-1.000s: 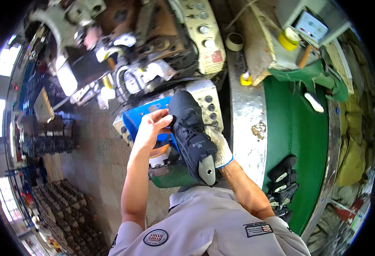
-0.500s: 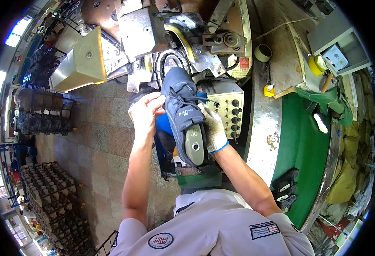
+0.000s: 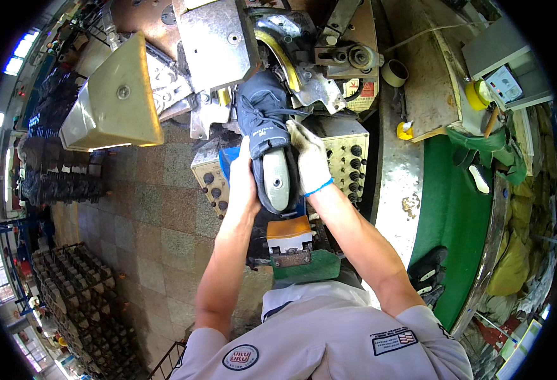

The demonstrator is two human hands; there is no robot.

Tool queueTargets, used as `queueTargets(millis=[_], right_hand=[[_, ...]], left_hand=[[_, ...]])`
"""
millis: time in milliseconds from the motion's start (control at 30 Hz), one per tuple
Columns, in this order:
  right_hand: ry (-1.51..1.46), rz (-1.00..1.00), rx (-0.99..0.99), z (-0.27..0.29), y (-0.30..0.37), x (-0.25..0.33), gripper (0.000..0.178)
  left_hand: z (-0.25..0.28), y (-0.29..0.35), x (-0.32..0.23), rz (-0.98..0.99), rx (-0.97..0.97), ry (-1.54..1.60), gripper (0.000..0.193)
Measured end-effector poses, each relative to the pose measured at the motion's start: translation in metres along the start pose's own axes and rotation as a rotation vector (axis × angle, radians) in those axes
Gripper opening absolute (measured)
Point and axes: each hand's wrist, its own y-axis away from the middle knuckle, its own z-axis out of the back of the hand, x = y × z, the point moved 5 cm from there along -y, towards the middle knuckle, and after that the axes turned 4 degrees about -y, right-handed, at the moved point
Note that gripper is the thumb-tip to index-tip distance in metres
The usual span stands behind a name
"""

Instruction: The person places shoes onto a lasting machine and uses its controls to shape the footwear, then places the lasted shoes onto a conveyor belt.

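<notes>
A dark blue lace-up shoe upper (image 3: 264,120) with a pale green shoe last (image 3: 276,180) inside it is between my two hands. Its toe points away from me, into the jaws of a metal machine (image 3: 218,47). Bare, my left hand (image 3: 244,180) grips the heel part from the left. My right hand (image 3: 310,155), in a white knit glove with a blue cuff, holds the right side near the laces. The machine parts hide the tip of the toe. Below the heel is an orange-brown pad on a metal bracket (image 3: 290,234).
Knobbed control boxes (image 3: 348,161) flank the shoe. A beige lamp-like housing (image 3: 111,101) juts out at the left. On the right runs a green conveyor belt (image 3: 452,215) with dark shoes (image 3: 427,275). Racks of lasts (image 3: 76,297) stand at the lower left.
Both hands have pushed the shoe forward, deeper into the machine. My left hand has shifted from the shoe's forepart to its heel. The orange-brown pad has come into sight.
</notes>
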Motion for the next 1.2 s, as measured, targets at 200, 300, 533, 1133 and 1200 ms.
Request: queueTargets(millis=[200, 300, 533, 1133, 1200], right_hand=[[0.008, -0.019, -0.046, 0.010, -0.002, -0.009, 0.035], [-0.096, -0.074, -0.091, 0.007, 0.003, -0.016, 0.038], [-0.019, -0.093, -0.120, 0.012, -0.003, -0.015, 0.035], [0.635, 0.173, -0.044, 0.030, -0.003, -0.006, 0.037], [0.685, 0.166, -0.003, 0.027, -0.003, -0.004, 0.035]], left_hand=[[-0.003, -0.006, 0.004, 0.099, 0.079, -0.047, 0.053], [-0.011, 0.004, -0.014, 0.118, 0.047, -0.150, 0.055], [-0.010, 0.001, -0.008, 0.056, 0.022, -0.162, 0.058], [0.025, -0.036, 0.063, -0.123, 0.120, 0.060, 0.049], [0.035, -0.047, 0.077, -0.201, 0.153, 0.032, 0.049]])
